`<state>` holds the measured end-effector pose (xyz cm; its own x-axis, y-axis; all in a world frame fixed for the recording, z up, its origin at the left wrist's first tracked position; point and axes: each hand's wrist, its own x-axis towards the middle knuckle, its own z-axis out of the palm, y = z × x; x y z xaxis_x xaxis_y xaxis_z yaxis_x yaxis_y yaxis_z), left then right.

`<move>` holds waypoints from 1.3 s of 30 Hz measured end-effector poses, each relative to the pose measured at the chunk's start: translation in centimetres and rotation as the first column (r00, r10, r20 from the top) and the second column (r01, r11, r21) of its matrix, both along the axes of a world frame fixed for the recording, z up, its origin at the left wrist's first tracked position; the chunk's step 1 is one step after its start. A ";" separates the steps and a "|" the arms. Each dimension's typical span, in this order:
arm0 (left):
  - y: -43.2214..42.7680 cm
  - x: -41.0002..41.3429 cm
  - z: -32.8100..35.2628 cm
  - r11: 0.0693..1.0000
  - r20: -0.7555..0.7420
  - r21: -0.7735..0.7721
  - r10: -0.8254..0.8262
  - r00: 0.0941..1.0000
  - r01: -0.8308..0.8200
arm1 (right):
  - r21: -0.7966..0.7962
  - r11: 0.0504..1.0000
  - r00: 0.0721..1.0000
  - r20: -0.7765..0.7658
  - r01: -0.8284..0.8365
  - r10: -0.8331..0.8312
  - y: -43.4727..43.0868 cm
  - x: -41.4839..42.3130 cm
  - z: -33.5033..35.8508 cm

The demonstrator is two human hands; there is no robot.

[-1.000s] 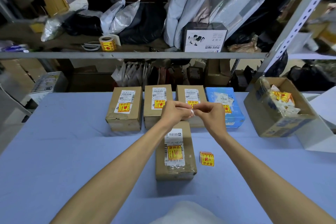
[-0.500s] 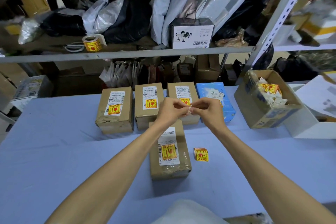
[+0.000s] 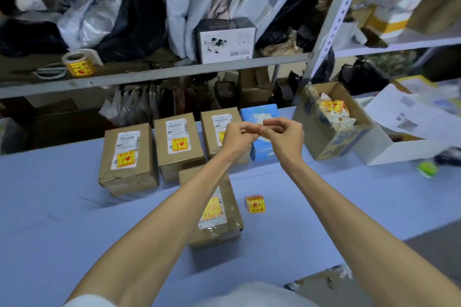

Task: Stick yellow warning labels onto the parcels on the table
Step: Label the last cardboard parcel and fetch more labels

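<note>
Three brown parcels (image 3: 128,157) (image 3: 177,144) (image 3: 219,127) and a blue parcel (image 3: 259,149) stand in a row at the table's far side, each brown one showing a yellow label. A fifth brown parcel (image 3: 219,217) with a yellow label lies nearer, partly under my left forearm. My left hand (image 3: 239,136) and right hand (image 3: 284,136) meet above the blue parcel, fingertips pinching a small pale scrap of paper (image 3: 260,129) between them. A loose yellow warning label (image 3: 255,204) lies on the blue tablecloth (image 3: 62,207) right of the near parcel.
An open cardboard box (image 3: 331,142) with crumpled label backing sits at the right, a white box (image 3: 399,149) with papers beside it. A roll of yellow labels (image 3: 78,65) and scissors lie on the shelf (image 3: 154,73) behind. The shelf post (image 3: 329,32) rises at right.
The camera has swung right and the scene has shifted left. Both hands stay together pinching the scrap, now over the blue parcel rather than the third brown one.
</note>
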<state>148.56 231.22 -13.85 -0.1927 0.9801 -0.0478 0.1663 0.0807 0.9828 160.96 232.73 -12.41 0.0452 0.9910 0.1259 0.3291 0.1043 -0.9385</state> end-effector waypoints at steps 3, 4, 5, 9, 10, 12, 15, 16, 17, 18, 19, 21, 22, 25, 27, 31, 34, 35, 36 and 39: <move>1.1 1.1 -0.2 0.994 0.046 -0.048 -0.099 0.994 0.101 | 0.030 1.000 0.997 0.076 0.000 -0.003 0.3 1.8 0.3; 1.6 1.6 -0.1 0.986 0.031 -0.071 -0.150 0.988 0.152 | 0.039 0.999 0.993 0.116 0.015 -0.019 0.6 2.6 0.4; 2.2 2.2 0.0 0.974 -0.001 -0.088 -0.211 0.977 0.210 | 0.045 0.999 0.987 0.157 0.031 -0.037 1.1 3.4 0.4; 5.4 5.0 0.9 0.935 -0.348 -0.044 -0.343 0.872 0.351 | 0.036 0.998 0.962 0.266 0.056 -0.064 3.2 7.2 0.5; 6.2 5.8 1.2 0.930 -0.431 -0.032 -0.343 0.834 0.365 | 0.042 0.997 0.955 0.287 0.060 -0.070 3.7 8.1 0.7; 7.4 7.4 2.0 0.919 -0.549 -0.043 -0.350 0.759 0.393 | 0.066 0.996 0.937 0.339 0.067 -0.086 4.6 9.8 1.0; 9.5 9.6 3.0 0.891 -0.685 -0.084 -0.377 0.624 0.446 | 0.092 0.993 0.906 0.409 0.074 -0.106 5.9 12.1 1.6; 10.3 10.2 3.1 0.883 -0.712 -0.106 -0.389 0.585 0.457 | 0.090 0.992 0.898 0.426 0.083 -0.114 6.5 12.8 1.8; 11.1 10.7 3.3 0.877 -0.731 -0.127 -0.398 0.554 0.463 | 0.087 0.992 0.889 0.441 0.096 -0.124 7.1 13.6 1.9; 11.9 11.3 3.5 0.872 -0.745 -0.149 -0.410 0.527 0.467 | 0.081 0.991 0.881 0.455 0.108 -0.134 7.7 14.3 1.9; 12.7 11.8 3.6 0.868 -0.757 -0.161 -0.414 0.505 0.470 | 0.071 0.990 0.874 0.466 0.118 -0.137 8.5 15.0 1.9; 14.1 12.8 4.0 0.866 -0.780 -0.165 -0.408 0.475 0.473 | 0.044 0.990 0.864 0.484 0.135 -0.139 10.0 16.4 1.9; 14.9 13.3 4.2 0.865 -0.790 -0.165 -0.404 0.461 0.474 | 0.038 0.989 0.859 0.492 0.145 -0.145 10.9 17.0 1.9; 17.2 14.6 4.5 0.860 -0.811 -0.200 -0.414 0.414 0.468 | 0.043 0.987 0.851 0.500 0.157 -0.157 13.1 18.2 1.8; 18.8 15.3 4.5 0.858 -0.809 -0.224 -0.428 0.402 0.462 | 0.063 0.984 0.837 0.519 0.164 -0.173 14.6 18.8 1.7; 21.5 16.2 4.1 0.859 -0.807 -0.229 -0.431 0.403 0.459 | 0.081 0.983 0.826 0.534 0.163 -0.180 17.7 19.6 1.4; 23.1 16.5 3.5 0.866 -0.797 -0.238 -0.433 0.422 0.439 | 0.033 0.988 0.816 0.560 0.150 -0.142 19.4 20.2 0.9; 23.5 16.4 3.4 0.868 -0.791 -0.245 -0.436 0.428 0.432 | 0.026 0.989 0.814 0.564 0.146 -0.135 19.7 20.3 0.8; 23.8 16.3 3.3 0.871 -0.784 -0.252 -0.439 0.439 0.422 | 0.020 0.990 0.812 0.570 0.141 -0.127 20.0 20.4 0.6; 23.9 15.5 2.8 0.880 -0.768 -0.270 -0.441 0.464 0.390 | -0.038 0.993 0.820 0.567 0.115 -0.073 20.2 20.1 0.1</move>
<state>164.08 255.07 -11.07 0.2546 0.9562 -0.1448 0.8903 -0.1733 0.4211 181.11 252.95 -12.29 0.0802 0.9926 0.0914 0.8077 -0.0110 -0.5895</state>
